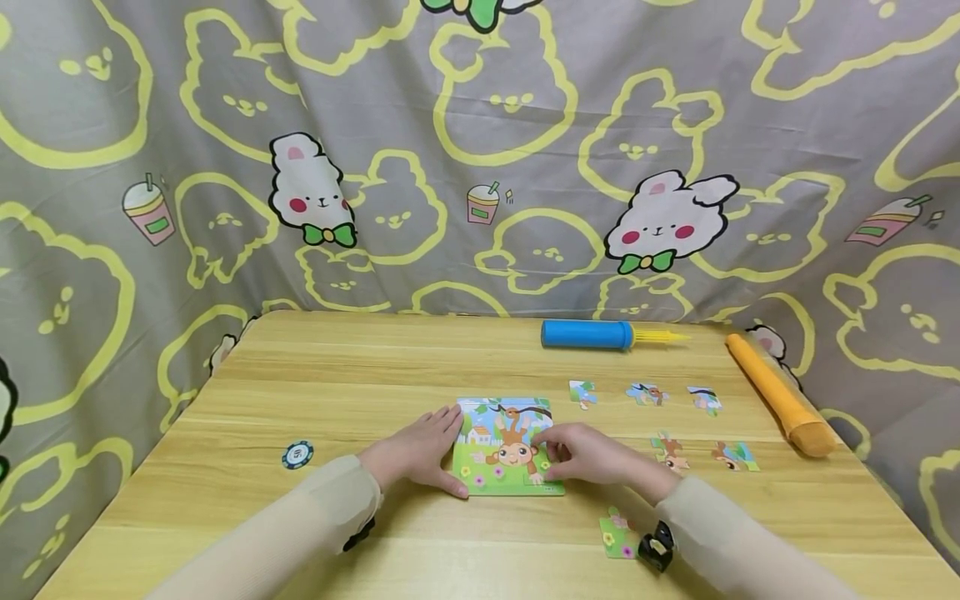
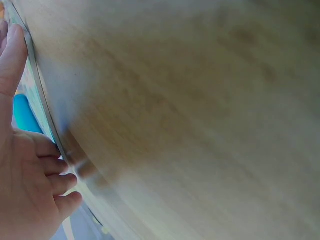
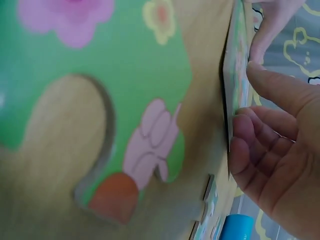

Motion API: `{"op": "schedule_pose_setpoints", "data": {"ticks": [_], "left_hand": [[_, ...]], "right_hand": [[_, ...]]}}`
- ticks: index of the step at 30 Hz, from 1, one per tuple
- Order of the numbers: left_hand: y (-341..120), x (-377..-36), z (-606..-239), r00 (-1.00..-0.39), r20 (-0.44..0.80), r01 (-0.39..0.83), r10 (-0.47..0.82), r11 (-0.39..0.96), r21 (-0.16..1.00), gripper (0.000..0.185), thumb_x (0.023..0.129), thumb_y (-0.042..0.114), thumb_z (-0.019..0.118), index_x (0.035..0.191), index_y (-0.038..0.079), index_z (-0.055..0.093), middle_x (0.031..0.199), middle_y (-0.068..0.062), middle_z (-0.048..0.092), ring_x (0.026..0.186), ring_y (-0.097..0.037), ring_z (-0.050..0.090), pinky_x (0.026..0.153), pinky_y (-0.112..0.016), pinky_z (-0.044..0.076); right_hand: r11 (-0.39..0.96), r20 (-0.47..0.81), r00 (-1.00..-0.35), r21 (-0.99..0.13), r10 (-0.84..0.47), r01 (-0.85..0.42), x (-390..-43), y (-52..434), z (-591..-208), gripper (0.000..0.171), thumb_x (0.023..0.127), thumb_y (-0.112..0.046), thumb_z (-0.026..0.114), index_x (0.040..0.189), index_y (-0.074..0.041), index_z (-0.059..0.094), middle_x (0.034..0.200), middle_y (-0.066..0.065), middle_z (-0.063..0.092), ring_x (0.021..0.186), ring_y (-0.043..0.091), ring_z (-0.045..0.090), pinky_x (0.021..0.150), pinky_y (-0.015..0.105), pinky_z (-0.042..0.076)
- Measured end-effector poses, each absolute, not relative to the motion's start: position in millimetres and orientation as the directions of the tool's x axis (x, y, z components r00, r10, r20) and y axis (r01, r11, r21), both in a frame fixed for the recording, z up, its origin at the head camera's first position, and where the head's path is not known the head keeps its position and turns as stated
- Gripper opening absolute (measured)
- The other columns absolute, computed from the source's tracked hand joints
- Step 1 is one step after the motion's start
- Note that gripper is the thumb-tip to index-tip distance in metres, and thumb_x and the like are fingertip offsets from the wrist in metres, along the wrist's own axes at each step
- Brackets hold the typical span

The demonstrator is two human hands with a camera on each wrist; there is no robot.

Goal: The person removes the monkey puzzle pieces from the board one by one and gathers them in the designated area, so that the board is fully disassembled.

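Note:
A square monkey picture board (image 1: 517, 490) lies on the table in front of me. My left hand (image 1: 417, 450) rests at its left edge, fingers extended toward the back and thumb near the front corner. At the opposite edge, my right hand (image 1: 592, 454) touches the board with its fingertips and thumb, which are set apart and loosely bent. The left wrist view shows the left palm (image 2: 25, 185) beside the board's edge. Close to the right wrist camera lies a green jigsaw piece (image 3: 145, 65) with flowers, also below the right forearm in the head view.
Several loose jigsaw pieces, such as a monkey-face piece (image 1: 735, 456) and a branch piece (image 1: 647, 393), lie to the right. Behind them are a blue hand pump (image 1: 585, 334) and an orange tube (image 1: 772, 392). A poker chip (image 1: 297, 454) is at left. Patterned curtain (image 1: 420, 267) surrounds the table.

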State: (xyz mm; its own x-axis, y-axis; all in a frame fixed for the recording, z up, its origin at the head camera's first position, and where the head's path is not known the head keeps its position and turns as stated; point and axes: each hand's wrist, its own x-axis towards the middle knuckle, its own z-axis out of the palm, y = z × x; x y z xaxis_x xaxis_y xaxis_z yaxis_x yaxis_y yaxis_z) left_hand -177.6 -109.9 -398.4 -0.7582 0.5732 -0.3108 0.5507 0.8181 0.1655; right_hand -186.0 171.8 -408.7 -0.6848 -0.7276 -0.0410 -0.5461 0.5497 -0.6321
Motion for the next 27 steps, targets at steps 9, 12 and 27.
{"op": "schedule_pose_setpoints", "data": {"ticks": [9,12,27], "left_hand": [[-109.3,-176.5,-396.6,-0.762,-0.314,0.546,0.567,0.822,0.159,0.11,0.072,0.067,0.06,0.144,-0.004,0.018,0.15,-0.019,0.012,0.137,-0.031,0.011,0.11,-0.041,0.013],[-109.4,-176.9,-397.6,-0.762,-0.313,0.548,0.567,0.822,0.154,0.11,0.072,0.068,0.059,0.144,-0.004,0.018,0.15,-0.018,0.011,0.137,-0.03,0.011,0.11,-0.04,0.013],[-109.4,-178.2,-399.8,-0.761,-0.314,0.552,0.567,0.821,0.145,0.111,0.071,0.069,0.058,0.144,-0.004,0.018,0.151,-0.018,0.011,0.137,-0.03,0.011,0.11,-0.04,0.014]], "right_hand": [[0.607,-0.056,-0.686,-0.52,-0.726,-0.601,-185.4,167.0,-412.1,0.048,0.08,-0.017,0.073,0.121,0.003,0.058,0.073,-0.003,0.047,0.064,0.008,0.038,0.055,0.022,0.035],[0.62,-0.062,-0.693,-0.507,-0.718,-0.598,-185.1,166.2,-412.5,0.048,0.079,-0.018,0.073,0.121,0.002,0.058,0.074,-0.003,0.046,0.065,0.008,0.038,0.054,0.023,0.035],[0.603,0.006,-0.707,-0.518,-0.707,-0.607,-182.9,167.0,-413.1,0.042,0.076,-0.017,0.077,0.112,-0.003,0.06,0.084,-0.003,0.05,0.072,0.014,0.045,0.06,0.024,0.041]]}}
